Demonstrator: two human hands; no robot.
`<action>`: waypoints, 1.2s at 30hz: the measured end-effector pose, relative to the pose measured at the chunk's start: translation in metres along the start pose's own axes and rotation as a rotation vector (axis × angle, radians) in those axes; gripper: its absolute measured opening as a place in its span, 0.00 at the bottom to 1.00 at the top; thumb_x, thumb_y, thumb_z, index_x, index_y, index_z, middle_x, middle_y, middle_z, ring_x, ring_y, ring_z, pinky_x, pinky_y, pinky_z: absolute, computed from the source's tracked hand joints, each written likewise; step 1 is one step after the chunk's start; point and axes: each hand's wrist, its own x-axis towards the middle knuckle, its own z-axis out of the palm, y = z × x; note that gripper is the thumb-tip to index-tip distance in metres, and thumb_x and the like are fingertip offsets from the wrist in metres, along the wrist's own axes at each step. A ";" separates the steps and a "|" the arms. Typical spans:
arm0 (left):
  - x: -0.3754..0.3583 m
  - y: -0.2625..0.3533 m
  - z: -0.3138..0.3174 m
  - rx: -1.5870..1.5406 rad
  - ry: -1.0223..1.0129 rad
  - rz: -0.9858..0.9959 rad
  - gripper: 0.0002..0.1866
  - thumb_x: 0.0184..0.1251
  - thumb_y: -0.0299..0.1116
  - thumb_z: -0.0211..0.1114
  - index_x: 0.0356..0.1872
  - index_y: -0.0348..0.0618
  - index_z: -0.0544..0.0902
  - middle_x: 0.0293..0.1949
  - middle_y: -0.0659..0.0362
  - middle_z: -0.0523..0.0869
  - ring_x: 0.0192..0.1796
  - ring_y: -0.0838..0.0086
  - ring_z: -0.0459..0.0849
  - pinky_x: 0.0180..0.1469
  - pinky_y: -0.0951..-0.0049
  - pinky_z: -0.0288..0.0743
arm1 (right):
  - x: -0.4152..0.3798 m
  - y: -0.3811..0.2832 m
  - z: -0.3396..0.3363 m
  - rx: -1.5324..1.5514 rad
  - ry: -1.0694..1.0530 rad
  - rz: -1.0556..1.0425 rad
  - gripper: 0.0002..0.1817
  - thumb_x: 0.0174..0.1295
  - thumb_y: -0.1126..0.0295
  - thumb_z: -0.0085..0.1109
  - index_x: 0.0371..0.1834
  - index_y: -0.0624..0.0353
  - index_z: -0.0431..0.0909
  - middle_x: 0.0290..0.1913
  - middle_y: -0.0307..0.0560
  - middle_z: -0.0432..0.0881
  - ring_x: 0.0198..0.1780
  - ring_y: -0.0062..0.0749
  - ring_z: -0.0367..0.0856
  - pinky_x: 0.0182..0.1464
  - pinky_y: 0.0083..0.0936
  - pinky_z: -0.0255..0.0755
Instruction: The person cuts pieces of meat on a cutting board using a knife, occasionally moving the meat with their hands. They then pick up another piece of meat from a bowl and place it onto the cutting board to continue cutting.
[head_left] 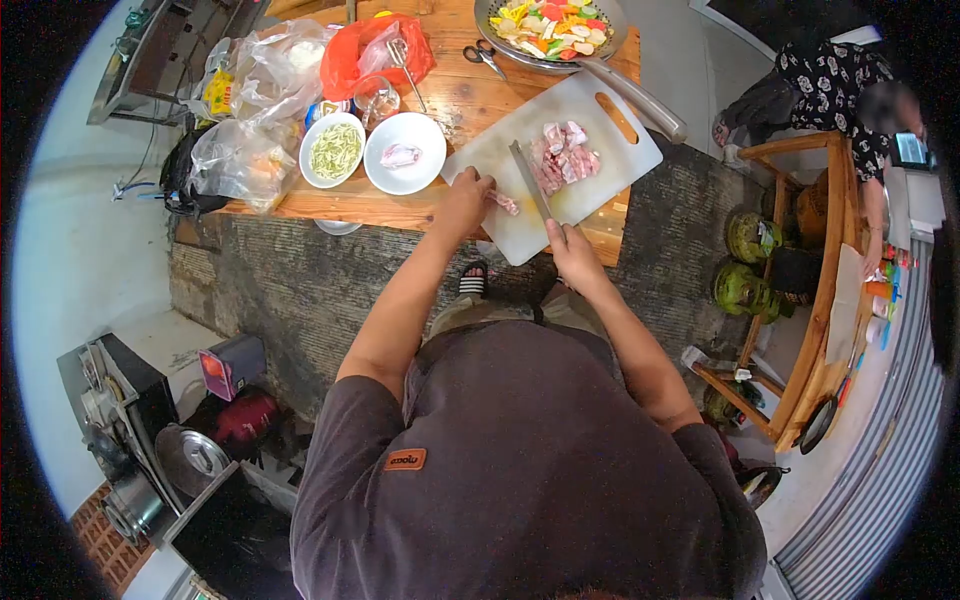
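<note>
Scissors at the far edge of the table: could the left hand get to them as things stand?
Probably yes, with a stretch. The left hand is pressing meat on the cutting board, and the scissors lie beyond it on bare wood beside the pan. Nothing stands between, though it would have to let go first.

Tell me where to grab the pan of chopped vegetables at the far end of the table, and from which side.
Take the pan by its long handle, probably near the free end. The handle sticks out over the table past the top corner of the cutting board, so come in from the right side; that likely keeps you off the board, where the right hand holds the knife.
</note>
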 end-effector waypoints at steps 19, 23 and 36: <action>0.018 0.028 0.062 -0.868 -0.022 -0.588 0.29 0.73 0.36 0.67 0.69 0.30 0.72 0.50 0.50 0.86 0.47 0.68 0.88 0.38 0.71 0.85 | -0.050 0.023 -0.005 0.345 0.092 0.050 0.26 0.82 0.44 0.39 0.34 0.55 0.67 0.17 0.33 0.63 0.14 0.21 0.63 0.17 0.24 0.62; 0.016 0.021 0.067 -0.922 0.059 -0.608 0.26 0.74 0.35 0.65 0.68 0.30 0.74 0.48 0.51 0.87 0.46 0.68 0.88 0.38 0.71 0.85 | -0.055 0.047 -0.003 0.227 0.093 0.111 0.33 0.79 0.40 0.42 0.39 0.65 0.74 0.27 0.52 0.78 0.33 0.44 0.81 0.41 0.42 0.74; -0.012 -0.021 0.015 -0.759 0.185 -0.522 0.16 0.77 0.38 0.63 0.53 0.35 0.83 0.38 0.55 0.89 0.38 0.72 0.89 0.36 0.71 0.81 | -0.060 0.034 -0.005 -0.082 0.072 0.006 0.32 0.78 0.41 0.44 0.44 0.65 0.76 0.41 0.72 0.83 0.49 0.70 0.82 0.51 0.51 0.74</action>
